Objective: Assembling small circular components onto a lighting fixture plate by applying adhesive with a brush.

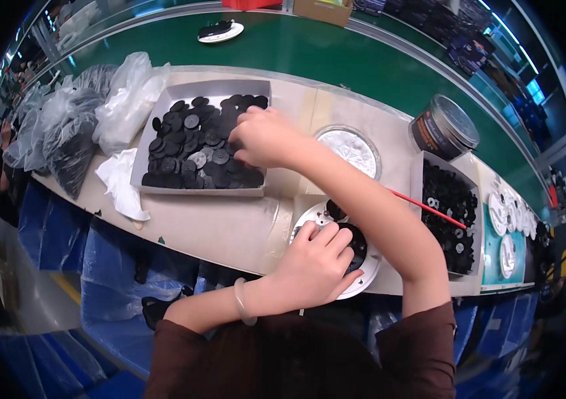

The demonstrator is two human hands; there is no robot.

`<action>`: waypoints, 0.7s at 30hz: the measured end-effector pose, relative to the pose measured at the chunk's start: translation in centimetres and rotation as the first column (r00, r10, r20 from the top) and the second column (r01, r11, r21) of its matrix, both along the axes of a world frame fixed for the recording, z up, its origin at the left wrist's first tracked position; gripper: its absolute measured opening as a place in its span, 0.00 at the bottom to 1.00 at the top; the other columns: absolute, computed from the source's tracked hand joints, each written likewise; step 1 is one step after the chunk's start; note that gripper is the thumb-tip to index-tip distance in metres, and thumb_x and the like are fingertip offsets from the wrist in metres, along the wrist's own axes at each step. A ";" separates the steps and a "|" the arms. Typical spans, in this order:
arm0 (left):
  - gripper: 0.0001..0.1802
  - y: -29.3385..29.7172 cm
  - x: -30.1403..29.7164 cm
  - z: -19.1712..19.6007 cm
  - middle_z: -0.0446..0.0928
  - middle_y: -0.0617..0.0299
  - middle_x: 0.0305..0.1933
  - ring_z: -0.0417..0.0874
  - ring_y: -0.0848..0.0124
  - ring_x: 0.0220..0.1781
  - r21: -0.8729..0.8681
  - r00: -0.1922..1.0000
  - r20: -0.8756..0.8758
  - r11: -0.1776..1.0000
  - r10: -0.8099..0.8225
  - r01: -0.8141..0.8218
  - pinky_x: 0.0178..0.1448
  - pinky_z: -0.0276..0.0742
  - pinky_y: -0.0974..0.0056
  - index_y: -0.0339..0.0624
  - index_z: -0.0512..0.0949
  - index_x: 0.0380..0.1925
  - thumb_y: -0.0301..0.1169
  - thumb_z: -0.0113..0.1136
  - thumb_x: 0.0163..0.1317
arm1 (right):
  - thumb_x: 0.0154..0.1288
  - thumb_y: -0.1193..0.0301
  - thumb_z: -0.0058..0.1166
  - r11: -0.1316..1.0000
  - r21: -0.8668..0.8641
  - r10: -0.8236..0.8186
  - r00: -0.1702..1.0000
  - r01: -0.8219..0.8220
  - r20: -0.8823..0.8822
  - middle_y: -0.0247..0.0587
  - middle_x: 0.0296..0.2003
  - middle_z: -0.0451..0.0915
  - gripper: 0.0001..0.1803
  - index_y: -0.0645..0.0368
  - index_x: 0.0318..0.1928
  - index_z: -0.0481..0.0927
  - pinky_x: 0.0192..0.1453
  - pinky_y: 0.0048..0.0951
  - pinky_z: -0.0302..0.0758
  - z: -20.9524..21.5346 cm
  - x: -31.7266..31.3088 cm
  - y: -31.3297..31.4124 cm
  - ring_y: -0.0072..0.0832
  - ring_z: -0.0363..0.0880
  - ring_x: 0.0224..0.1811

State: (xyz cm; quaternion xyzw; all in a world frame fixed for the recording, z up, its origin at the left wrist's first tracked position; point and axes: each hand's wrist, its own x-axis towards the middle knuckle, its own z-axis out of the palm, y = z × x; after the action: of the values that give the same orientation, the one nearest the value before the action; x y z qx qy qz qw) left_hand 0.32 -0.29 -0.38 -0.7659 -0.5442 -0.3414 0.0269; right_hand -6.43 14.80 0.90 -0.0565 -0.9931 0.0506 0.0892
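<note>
The right hand (pixel 262 137) reaches into the grey tray (pixel 163 106) of black discs (pixel 190 143), fingers pinched, perhaps on one. The left hand (pixel 319 256) rests, fingers together, on the white round part (pixel 363 279) at the worktop (pixel 223 223) edge.

Matt black plastic discs (pixel 196 149) fill a grey cardboard tray (pixel 163 100), upper left of the frame. Clear glossy plastic bags (pixel 123 100) sit beside it. The white plate (pixel 363 282) at centre looks smooth; the tin (pixel 444 126), upper right, shows shiny metal.

Blk discs (pixel 193 143), grey tray (pixel 213 88), grn belt (pixel 336 56).
</note>
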 end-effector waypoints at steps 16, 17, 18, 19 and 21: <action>0.16 0.0 0.0 -0.1 0.67 0.58 0.29 0.69 0.64 0.33 0.014 1.000 -0.001 1.000 0.007 -0.007 0.38 0.61 0.62 0.39 0.74 0.19 0.40 0.65 0.43 | 0.49 0.71 0.51 0.977 0.211 -0.075 0.985 0.041 0.157 0.43 0.33 0.81 0.07 0.56 0.28 0.82 0.38 0.37 0.76 0.7 -2.1 -0.1 0.36 0.81 0.37; 0.16 0.0 0.1 0.0 0.67 0.58 0.29 0.69 0.64 0.33 0.010 1.000 -0.001 1.000 0.000 0.000 0.38 0.61 0.62 0.39 0.74 0.19 0.40 0.65 0.43 | 0.49 0.71 0.51 0.977 0.207 -0.081 0.984 0.047 0.157 0.43 0.33 0.81 0.07 0.56 0.28 0.82 0.38 0.37 0.76 1.2 -1.8 0.1 0.36 0.81 0.37; 0.16 0.0 0.1 0.1 0.67 0.58 0.29 0.68 0.64 0.33 0.013 1.000 -0.008 1.000 -0.003 0.003 0.38 0.61 0.62 0.39 0.74 0.19 0.40 0.65 0.43 | 0.51 0.69 0.51 0.980 0.173 -0.102 0.994 0.095 0.036 0.43 0.31 0.81 0.07 0.57 0.27 0.81 0.38 0.37 0.76 1.7 -1.4 0.4 0.38 0.80 0.35; 0.15 0.1 0.2 0.3 0.67 0.58 0.29 0.68 0.63 0.33 0.017 1.000 -0.015 1.000 -0.011 0.011 0.38 0.61 0.62 0.39 0.73 0.20 0.40 0.64 0.43 | 0.53 0.68 0.50 0.981 0.135 -0.132 0.988 0.142 -0.084 0.43 0.28 0.80 0.09 0.58 0.25 0.80 0.37 0.36 0.75 2.1 -0.7 0.8 0.40 0.79 0.32; 0.15 0.1 -0.1 0.4 0.67 0.58 0.29 0.68 0.63 0.33 0.019 0.999 -0.021 0.999 -0.028 0.029 0.37 0.60 0.62 0.39 0.73 0.21 0.40 0.64 0.44 | 0.56 0.66 0.50 0.974 -0.102 -0.217 0.959 0.201 -0.180 0.44 0.28 0.79 0.10 0.58 0.26 0.80 0.34 0.34 0.73 5.6 2.3 -0.1 0.41 0.78 0.30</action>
State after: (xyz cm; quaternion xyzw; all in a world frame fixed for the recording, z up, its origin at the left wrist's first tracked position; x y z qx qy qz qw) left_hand 0.23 -0.18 0.01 -0.7768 -0.5295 -0.3391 0.0352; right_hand -4.13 14.68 6.53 -0.1596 -0.9656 0.0871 0.1861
